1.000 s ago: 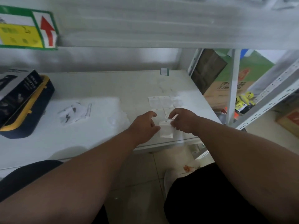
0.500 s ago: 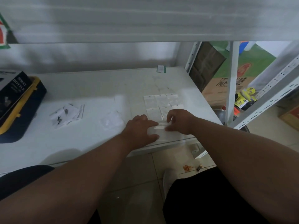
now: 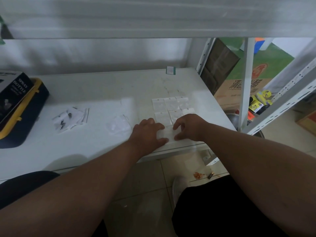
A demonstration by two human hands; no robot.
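A small clear plastic bag [image 3: 168, 133] lies flat on the white table [image 3: 102, 93] near its front edge. My left hand [image 3: 147, 132] presses on the bag's left side with flat fingers. My right hand [image 3: 189, 126] touches its right side with thumb and fingertips, the fingers arched. Just beyond the hands, several similar small bags [image 3: 171, 107] lie in neat rows.
A loose clear bag [image 3: 118, 125] lies left of my hands, and packets with dark parts [image 3: 70, 118] further left. A black box on a yellow-edged dark case [image 3: 18, 106] sits at the far left. Metal shelf posts [image 3: 246, 82] and cartons [image 3: 239, 89] stand right.
A second ago both hands held the small bag just above the table. They have lowered it onto the surface, below the rows of bags, and now rest on it.
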